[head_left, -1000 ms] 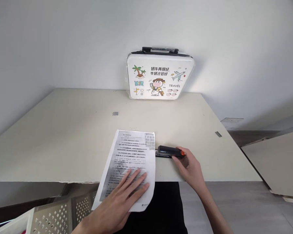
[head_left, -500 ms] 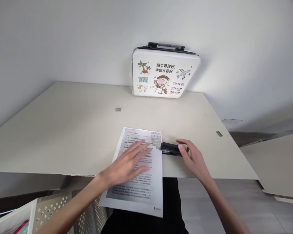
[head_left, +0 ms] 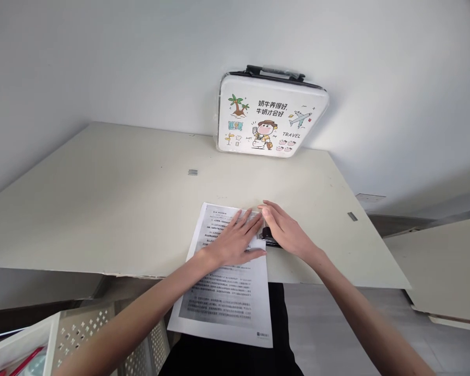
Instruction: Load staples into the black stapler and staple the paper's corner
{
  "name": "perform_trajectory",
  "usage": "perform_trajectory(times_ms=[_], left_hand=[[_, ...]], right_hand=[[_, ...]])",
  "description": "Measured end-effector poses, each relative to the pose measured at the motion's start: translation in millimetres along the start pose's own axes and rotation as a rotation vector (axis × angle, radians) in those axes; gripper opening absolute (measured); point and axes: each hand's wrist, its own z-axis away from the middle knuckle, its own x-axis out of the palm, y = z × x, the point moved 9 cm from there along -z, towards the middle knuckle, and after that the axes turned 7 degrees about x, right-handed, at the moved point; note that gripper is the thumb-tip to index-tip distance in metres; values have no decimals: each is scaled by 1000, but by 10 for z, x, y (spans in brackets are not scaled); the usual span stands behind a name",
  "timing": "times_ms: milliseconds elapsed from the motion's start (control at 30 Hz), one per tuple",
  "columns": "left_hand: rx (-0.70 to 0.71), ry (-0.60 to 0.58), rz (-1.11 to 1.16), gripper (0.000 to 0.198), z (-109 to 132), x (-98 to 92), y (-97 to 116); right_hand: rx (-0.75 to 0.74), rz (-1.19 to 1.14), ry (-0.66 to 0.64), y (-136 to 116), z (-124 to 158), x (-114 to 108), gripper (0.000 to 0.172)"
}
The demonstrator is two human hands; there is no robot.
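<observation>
A printed sheet of paper (head_left: 227, 308) lies on the table, its lower part hanging past the front edge. Flat on the upper half of the page rests my left hand (head_left: 235, 243), fingers stretched out and a little apart. My right hand (head_left: 285, 230) is at the upper right edge of the sheet, thumb and fingers bent together at the paper's corner; the fingertips are partly hidden. Under its palm side, a black stapler (head_left: 272, 239) lies on the table against the right edge of the sheet, mostly covered by the hand.
A white case with cartoon prints (head_left: 272, 117) leans against the wall at the back. Strips of staples (head_left: 192, 172) lie left of centre, and another staple strip (head_left: 352, 216) lies near the right edge. A perforated white basket (head_left: 82, 331) stands below at the left.
My right hand has left the stapler's rear end and moved left to the paper's upper right corner. My left hand has slid up and right across the page.
</observation>
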Motion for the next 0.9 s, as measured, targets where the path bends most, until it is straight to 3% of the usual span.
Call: perform_trajectory(times_ms=[900], left_hand=[[47, 37, 13, 91, -55, -1, 55]], right_hand=[[-15, 65, -45, -32, -3, 37, 58]])
